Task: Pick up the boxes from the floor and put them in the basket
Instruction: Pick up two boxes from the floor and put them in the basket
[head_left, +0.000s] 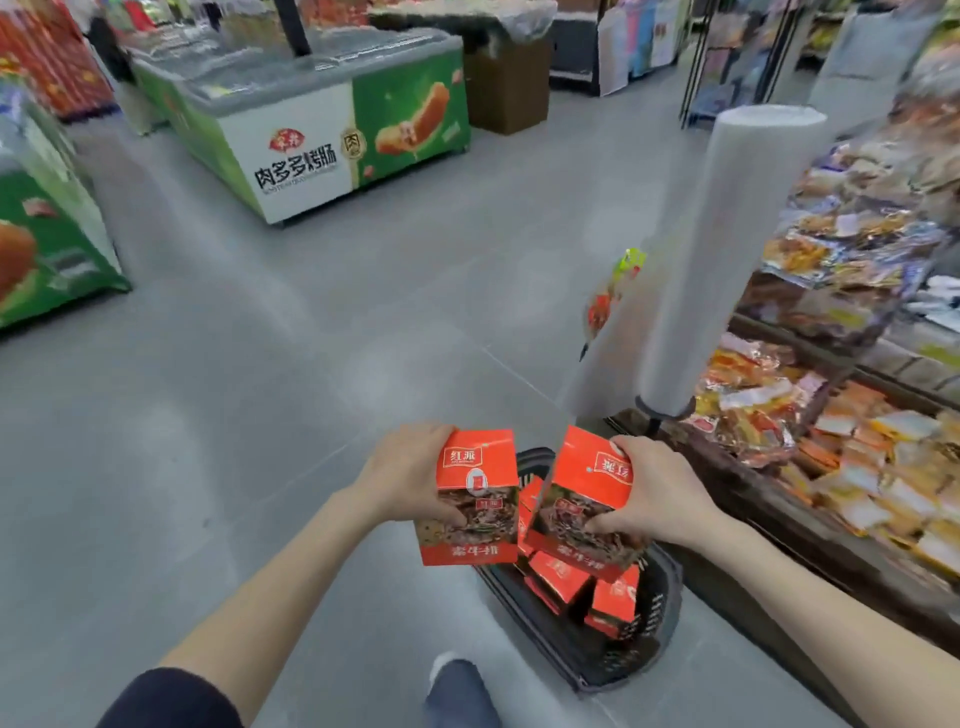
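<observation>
At the bottom centre of the frame a knee in dark trousers (460, 693) is cut off by the edge. Just above it a black basket (660, 639) stands on the grey floor (218, 395), holding at least three red boxes (563, 579), partly hidden, so the full count is unclear. Over the basket, the left hand (402, 475) is clamped on one red box (475, 499) and the right hand (654, 493) on a second (582, 493), two held in all. To the right, a blurred display of snack packets (857, 415). Further up, a plastic-bag roll (727, 260) and two chest freezers: one (311, 130) whole, one (47, 234) cut off at left.
</observation>
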